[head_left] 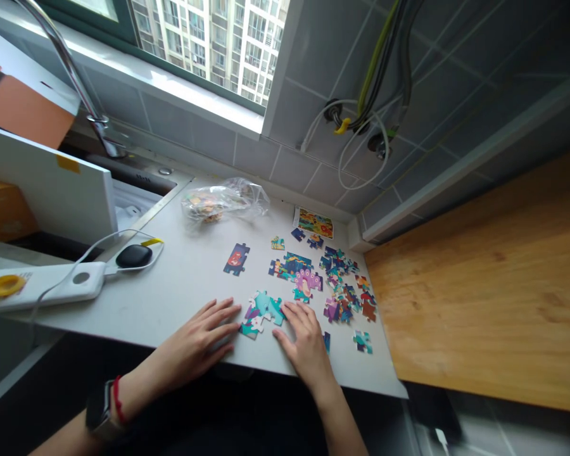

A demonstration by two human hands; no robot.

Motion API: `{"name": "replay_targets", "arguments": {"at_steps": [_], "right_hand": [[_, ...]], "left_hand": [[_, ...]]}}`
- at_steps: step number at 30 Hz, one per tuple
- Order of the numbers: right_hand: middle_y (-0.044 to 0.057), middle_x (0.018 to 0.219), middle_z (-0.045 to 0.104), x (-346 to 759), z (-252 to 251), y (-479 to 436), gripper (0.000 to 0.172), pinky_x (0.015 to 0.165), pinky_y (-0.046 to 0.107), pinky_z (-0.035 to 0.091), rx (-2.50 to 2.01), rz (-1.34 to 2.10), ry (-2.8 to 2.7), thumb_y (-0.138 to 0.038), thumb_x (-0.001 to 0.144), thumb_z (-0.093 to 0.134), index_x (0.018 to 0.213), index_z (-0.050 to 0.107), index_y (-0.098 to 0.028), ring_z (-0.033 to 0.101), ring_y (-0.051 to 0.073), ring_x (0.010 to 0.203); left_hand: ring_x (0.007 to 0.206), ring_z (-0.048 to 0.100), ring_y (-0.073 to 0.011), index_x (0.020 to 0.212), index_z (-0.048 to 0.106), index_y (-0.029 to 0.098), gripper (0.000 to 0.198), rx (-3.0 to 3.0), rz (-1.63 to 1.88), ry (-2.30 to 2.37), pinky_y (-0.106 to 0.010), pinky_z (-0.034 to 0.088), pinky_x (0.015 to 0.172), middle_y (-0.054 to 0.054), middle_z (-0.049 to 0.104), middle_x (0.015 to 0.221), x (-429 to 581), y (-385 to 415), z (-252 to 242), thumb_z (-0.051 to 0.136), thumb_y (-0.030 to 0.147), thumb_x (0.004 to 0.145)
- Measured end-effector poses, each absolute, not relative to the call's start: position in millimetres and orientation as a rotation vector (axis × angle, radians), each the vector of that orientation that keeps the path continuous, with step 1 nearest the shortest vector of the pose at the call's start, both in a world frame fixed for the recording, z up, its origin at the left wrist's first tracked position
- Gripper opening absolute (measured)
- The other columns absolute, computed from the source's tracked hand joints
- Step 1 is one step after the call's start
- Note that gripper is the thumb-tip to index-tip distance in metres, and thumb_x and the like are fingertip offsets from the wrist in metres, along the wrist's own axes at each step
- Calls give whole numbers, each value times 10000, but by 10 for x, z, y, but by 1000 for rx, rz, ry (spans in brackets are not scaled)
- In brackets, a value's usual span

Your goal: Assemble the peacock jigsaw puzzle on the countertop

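My left hand (208, 335) lies flat on the white counter with its fingers stretched out, fingertips beside a joined section of teal jigsaw puzzle (266, 308). On the other side of that section rests my right hand (304, 339), fingers spread, its fingertips at the section's right edge. Just beyond lies a larger joined puzzle section with a pink octopus-like figure (306, 282). A dark blue joined strip with a red figure (236, 259) sits apart to the left. Loose puzzle pieces (344, 297) are heaped at the right, and a single teal piece (362, 342) lies nearer the counter's edge.
A clear plastic bag (228, 201) with more pieces stands at the back, and a small picture card (315, 223) lies by the wall. At the left are a white power strip (42, 283), a black oval device (133, 256) and a sink tap (95, 114). A wooden board (484, 291) borders the right.
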State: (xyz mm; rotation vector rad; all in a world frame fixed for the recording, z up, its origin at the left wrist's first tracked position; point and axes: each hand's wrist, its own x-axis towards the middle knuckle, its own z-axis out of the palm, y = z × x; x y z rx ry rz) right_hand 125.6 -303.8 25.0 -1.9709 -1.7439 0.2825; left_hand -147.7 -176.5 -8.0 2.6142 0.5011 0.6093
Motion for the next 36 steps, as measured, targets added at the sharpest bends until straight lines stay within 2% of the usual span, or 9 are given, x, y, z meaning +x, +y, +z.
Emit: {"name": "replay_targets", "arguments": {"at_steps": [2, 5, 10, 19, 26, 31, 36], "right_hand": [[81, 1384, 724, 1252, 206, -2986, 465, 1144, 614, 528, -1932, 278, -1733, -325, 963, 717, 1426, 670, -316, 585, 363, 1373], [97, 1288, 765, 1270, 154, -2939, 358, 1113, 551, 548, -1867, 255, -1695, -303, 972, 723, 1327, 733, -255, 642, 324, 1278], [88, 1176, 795, 1287, 110, -2928, 240, 1028, 491, 581, -1743, 172, -1649, -332, 961, 758, 1188, 780, -257, 689, 283, 1147], [107, 1169, 785, 1253, 73, -2971, 230, 988, 469, 605, -1694, -10, -1690, -271, 939, 785, 1162, 769, -222, 684, 275, 1121], [91, 1147, 790, 1249, 49, -2960, 215, 981, 491, 609, -1688, -16, -1693, -253, 917, 798, 1131, 783, -232, 686, 282, 1111], [84, 1111, 782, 1236, 63, -2947, 189, 970, 490, 612, -1706, -2, -1689, -240, 899, 804, 1088, 804, -241, 672, 289, 1092], [113, 1231, 726, 1218, 83, -2951, 283, 1031, 514, 585, -1758, -4, -1718, -279, 881, 816, 1162, 806, -253, 644, 314, 1165]], "left_hand": [[1482, 528, -302, 1335, 703, 279, 308, 2597, 627, 515, -533, 467, 1228, -78, 616, 1535, -1473, -1775, -85, 605, 285, 1043], [1487, 520, -297, 1285, 715, 268, 264, 2585, 637, 541, -538, 460, 1232, -75, 627, 1516, -1456, -1784, -103, 596, 300, 1052], [1491, 512, -296, 1296, 700, 277, 265, 2574, 614, 573, -552, 441, 1241, -62, 615, 1529, -1450, -1807, -114, 596, 320, 1057], [1469, 534, -309, 1286, 708, 271, 263, 2581, 610, 563, -557, 454, 1225, -81, 620, 1515, -1443, -1792, -82, 604, 313, 1048], [1490, 505, -322, 1399, 634, 297, 361, 2561, 540, 564, -600, 442, 1222, -89, 592, 1539, -1441, -1787, -20, 605, 296, 1040], [1501, 482, -340, 1388, 629, 304, 386, 2556, 422, 495, -634, 427, 1219, -86, 607, 1523, -1404, -1741, 81, 647, 274, 1004], [1551, 414, -351, 1435, 602, 304, 492, 2645, 293, 311, -588, 453, 1219, -77, 520, 1618, -1260, -1450, 172, 723, 282, 959]]}}
